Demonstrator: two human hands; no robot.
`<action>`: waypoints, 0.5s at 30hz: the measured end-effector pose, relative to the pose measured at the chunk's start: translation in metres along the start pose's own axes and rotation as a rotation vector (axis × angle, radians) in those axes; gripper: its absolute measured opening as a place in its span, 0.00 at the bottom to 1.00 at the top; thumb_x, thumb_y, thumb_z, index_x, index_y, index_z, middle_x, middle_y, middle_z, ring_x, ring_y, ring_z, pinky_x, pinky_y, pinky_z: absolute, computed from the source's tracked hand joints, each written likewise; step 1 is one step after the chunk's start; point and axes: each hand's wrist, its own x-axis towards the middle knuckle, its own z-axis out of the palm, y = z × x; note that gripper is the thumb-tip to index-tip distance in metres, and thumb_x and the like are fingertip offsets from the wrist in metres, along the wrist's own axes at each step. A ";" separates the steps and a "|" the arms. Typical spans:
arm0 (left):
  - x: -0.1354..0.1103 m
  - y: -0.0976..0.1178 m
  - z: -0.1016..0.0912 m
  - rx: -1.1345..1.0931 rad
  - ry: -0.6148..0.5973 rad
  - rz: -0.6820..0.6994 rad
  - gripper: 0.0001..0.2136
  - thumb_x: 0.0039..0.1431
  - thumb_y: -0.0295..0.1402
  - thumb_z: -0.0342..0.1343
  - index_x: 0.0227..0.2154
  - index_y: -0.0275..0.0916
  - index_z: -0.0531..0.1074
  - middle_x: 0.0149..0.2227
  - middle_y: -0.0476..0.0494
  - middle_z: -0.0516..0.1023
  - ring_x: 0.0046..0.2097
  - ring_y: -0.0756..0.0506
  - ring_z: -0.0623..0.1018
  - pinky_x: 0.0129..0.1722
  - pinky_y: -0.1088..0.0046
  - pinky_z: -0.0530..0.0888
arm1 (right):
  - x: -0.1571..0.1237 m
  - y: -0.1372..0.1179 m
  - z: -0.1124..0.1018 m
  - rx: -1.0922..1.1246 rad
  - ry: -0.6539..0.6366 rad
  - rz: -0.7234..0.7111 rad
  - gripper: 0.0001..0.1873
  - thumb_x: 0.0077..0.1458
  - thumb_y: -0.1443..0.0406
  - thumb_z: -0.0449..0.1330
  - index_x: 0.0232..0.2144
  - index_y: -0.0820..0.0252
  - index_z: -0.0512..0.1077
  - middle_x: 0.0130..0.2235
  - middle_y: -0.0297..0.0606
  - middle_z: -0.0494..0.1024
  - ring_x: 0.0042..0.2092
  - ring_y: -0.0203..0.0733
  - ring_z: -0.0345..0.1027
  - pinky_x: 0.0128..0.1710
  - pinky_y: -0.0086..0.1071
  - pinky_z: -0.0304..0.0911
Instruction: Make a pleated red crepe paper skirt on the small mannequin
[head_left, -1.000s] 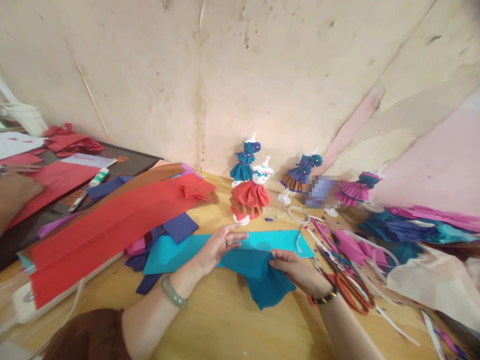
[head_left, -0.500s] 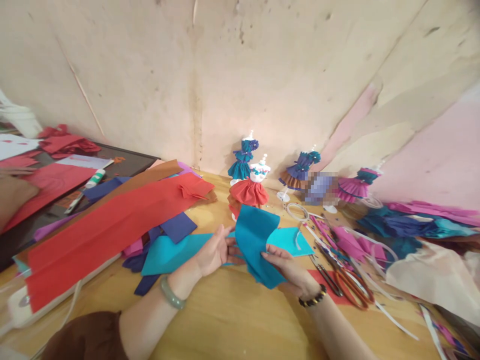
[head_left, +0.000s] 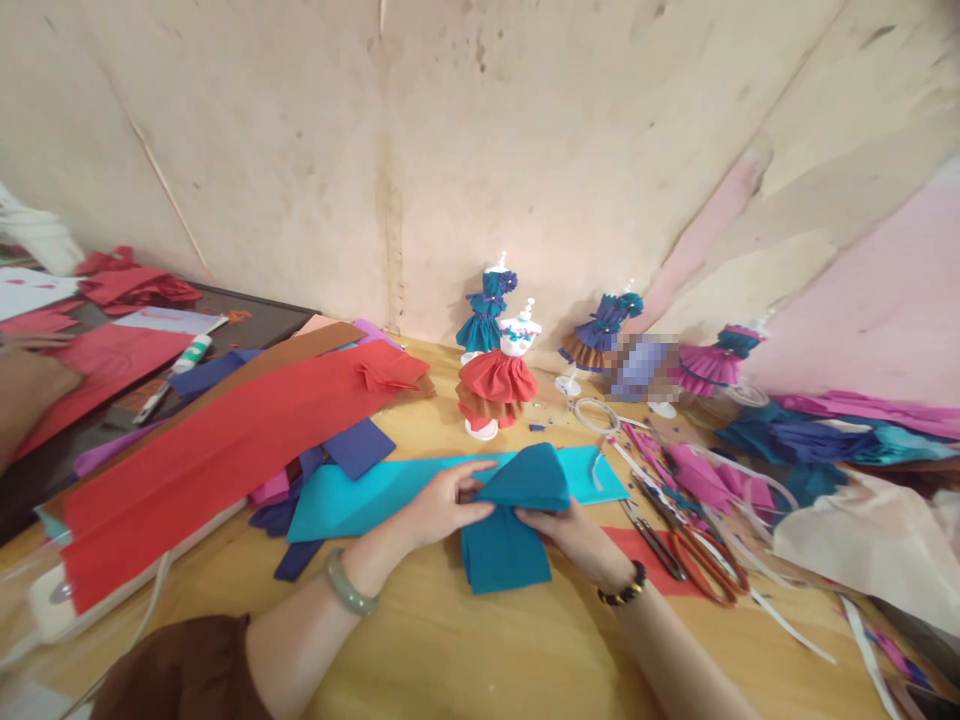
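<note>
A teal piece of paper (head_left: 510, 530) is folded over itself on the wooden table (head_left: 465, 650). My left hand (head_left: 442, 505) pinches its left side at the fold. My right hand (head_left: 574, 535) grips its right side, partly tucked under the raised flap. Beneath the piece lies a lighter turquoise strip (head_left: 352, 500). Just behind stands a small mannequin in a red and brown paper dress (head_left: 499, 385).
Long red paper (head_left: 217, 440) and purple scraps lie at left. Three more dressed mannequins (head_left: 600, 335) stand by the wall. Red-handled scissors (head_left: 697, 565), white ribbon and pink and blue paper crowd the right. A glue stick (head_left: 191, 355) rests on a dark board at far left.
The teal piece was lifted upright half a second ago; now its top flap is folded down toward me and the piece lies lower on the table between both hands.
</note>
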 end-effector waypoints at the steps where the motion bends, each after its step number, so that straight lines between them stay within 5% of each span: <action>1: 0.002 -0.001 0.000 0.004 0.025 0.014 0.28 0.52 0.31 0.64 0.57 0.39 0.70 0.49 0.35 0.80 0.52 0.36 0.77 0.51 0.57 0.73 | 0.000 0.000 0.000 -0.008 -0.005 -0.003 0.24 0.40 0.49 0.73 0.36 0.57 0.79 0.34 0.40 0.82 0.36 0.48 0.74 0.41 0.44 0.69; 7: 0.004 0.000 -0.006 -0.011 0.115 -0.018 0.25 0.49 0.24 0.58 0.53 0.39 0.75 0.49 0.37 0.81 0.46 0.39 0.80 0.45 0.61 0.75 | -0.001 -0.004 0.000 -0.026 -0.012 -0.049 0.22 0.41 0.50 0.73 0.35 0.56 0.79 0.32 0.38 0.82 0.35 0.46 0.72 0.37 0.39 0.69; 15: -0.003 0.015 -0.001 0.017 0.019 0.006 0.16 0.50 0.31 0.62 0.44 0.39 0.81 0.48 0.39 0.82 0.50 0.38 0.78 0.51 0.62 0.74 | -0.001 -0.006 -0.005 -0.028 -0.021 -0.093 0.21 0.42 0.55 0.73 0.39 0.54 0.78 0.36 0.36 0.81 0.35 0.42 0.72 0.38 0.36 0.67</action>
